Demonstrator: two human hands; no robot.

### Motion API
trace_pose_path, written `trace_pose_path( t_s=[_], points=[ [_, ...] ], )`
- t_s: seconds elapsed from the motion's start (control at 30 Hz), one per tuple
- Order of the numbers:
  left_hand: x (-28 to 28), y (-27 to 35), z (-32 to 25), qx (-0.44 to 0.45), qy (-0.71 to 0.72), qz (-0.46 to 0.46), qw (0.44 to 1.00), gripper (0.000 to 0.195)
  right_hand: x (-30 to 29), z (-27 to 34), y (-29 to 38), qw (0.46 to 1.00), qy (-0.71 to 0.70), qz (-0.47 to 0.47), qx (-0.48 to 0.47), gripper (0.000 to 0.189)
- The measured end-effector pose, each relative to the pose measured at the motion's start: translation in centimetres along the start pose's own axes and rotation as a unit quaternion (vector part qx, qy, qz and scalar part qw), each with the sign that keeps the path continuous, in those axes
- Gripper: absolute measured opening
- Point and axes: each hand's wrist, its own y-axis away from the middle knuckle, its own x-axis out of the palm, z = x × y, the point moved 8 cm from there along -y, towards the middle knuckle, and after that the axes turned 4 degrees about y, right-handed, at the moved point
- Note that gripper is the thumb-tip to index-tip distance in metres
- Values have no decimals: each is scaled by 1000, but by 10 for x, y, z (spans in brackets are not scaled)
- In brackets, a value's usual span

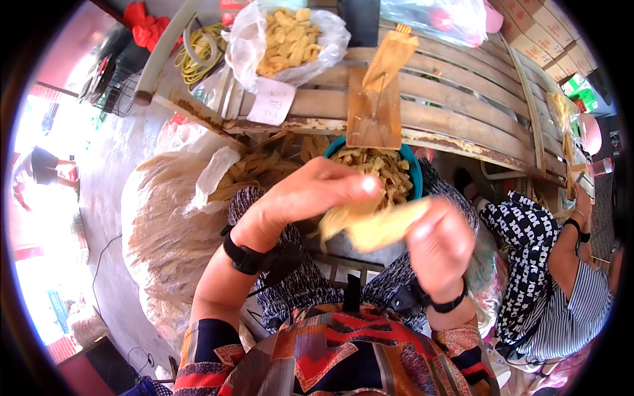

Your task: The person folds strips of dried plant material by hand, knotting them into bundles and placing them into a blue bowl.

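Note:
Above my lap, my left hand (317,190) and my right hand (443,245) grip pale yellow dried husk strips (381,230), blurred by motion. Whether it is one folded strip or two, I cannot tell. Just beyond my hands is a teal basin (417,173) heaped with folded yellow-brown husk pieces (396,180). A flat wooden board (374,114) juts from the bench over the basin's far rim. On it stands a tilted wooden block (391,57) by a thin upright metal pin. Loose husks (262,168) spill from a large plastic sack (163,218) at my left.
A slatted bench (446,109) with a rusty metal frame runs across the front. It carries a clear bag (245,47) of yellow folded pieces, a paper slip with writing (272,101) and a yellow cord coil (198,54). Another person (540,257) sits close at my right.

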Motion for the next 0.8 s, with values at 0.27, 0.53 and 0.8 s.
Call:
trace_pose_path(
  t_s=[0.27,0.53,0.8],
  points=[
    [16,22,-12,121,120,-67,983,24,-5,-64,27,974,-94,-9,205,24],
    [10,24,-5,133,-35,-168,976,11,-3,-56,29,980,-98,-58,162,30],
    [21,32,-3,201,18,-119,972,33,0,-73,40,917,-285,-67,269,49]
  ],
)
